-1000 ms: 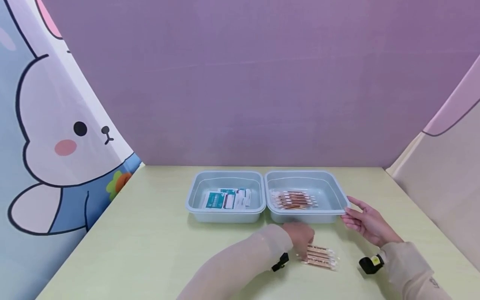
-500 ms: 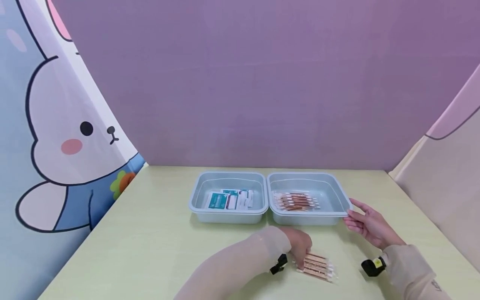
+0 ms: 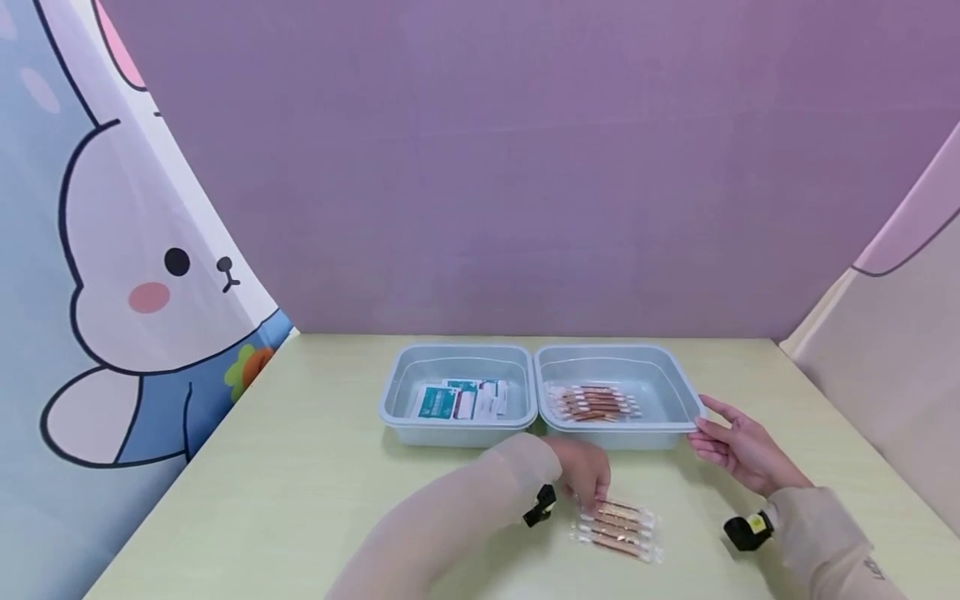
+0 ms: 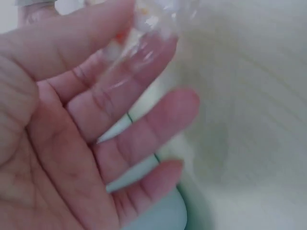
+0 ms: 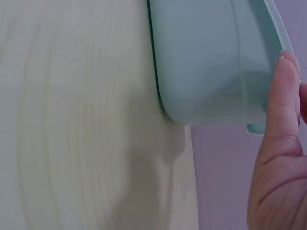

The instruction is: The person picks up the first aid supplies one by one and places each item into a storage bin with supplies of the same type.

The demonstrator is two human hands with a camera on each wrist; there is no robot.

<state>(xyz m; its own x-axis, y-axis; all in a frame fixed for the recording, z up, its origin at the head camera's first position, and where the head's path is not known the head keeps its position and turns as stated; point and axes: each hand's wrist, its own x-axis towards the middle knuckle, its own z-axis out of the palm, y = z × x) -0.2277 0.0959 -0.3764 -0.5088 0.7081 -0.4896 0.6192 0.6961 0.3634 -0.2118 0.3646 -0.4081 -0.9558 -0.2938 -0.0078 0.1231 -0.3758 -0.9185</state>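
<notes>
My left hand (image 3: 585, 471) pinches the near-left end of a clear-wrapped pack of brown-stemmed cotton swabs (image 3: 621, 532) at the front of the table. In the left wrist view its thumb and forefinger hold the crinkled clear wrapper (image 4: 144, 28), while the other fingers are loosely extended. At the near right corner of the right-hand pale blue tray (image 3: 637, 428), my right hand (image 3: 742, 457) grips the rim between thumb and fingers. More wrapped cotton swabs (image 3: 596, 403) lie inside that tray.
A second pale blue tray (image 3: 457, 422) stands close against the first on its left. It contains several white-and-green sachets (image 3: 437, 402). A purple panel (image 3: 525, 167) rises behind the table, with printed rabbit cloth (image 3: 142, 250) on the left.
My left hand and the swab pack have shifted left and slightly nearer along the tabletop. The right hand stays on the tray's corner, and the trays keep their places; the head view has shifted slightly.
</notes>
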